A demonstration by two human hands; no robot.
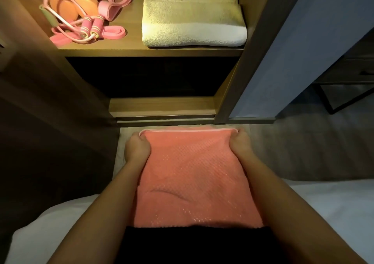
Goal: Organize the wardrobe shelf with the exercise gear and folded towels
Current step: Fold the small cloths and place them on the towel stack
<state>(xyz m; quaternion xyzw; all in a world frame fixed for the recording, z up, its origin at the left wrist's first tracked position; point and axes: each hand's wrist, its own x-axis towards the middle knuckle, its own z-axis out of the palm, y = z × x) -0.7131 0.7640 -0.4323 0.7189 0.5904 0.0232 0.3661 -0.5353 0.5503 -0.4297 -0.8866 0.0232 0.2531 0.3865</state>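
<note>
Left hand point(137, 148) and right hand point(241, 143) each pinch far corner of coral waffle-textured towel point(196, 182), spread over lap, probably for folding. Lit wooden wardrobe shelf point(153, 51) above holds pink skipping rope point(89, 29), folded cream towel point(194, 28).

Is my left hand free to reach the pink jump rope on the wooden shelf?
Probably not yet: the left hand grips a corner of the coral waffle towel, as does the right hand. The pink jump rope lies at the open front of the wooden shelf, unobstructed, so likely reachable after letting go.
</note>
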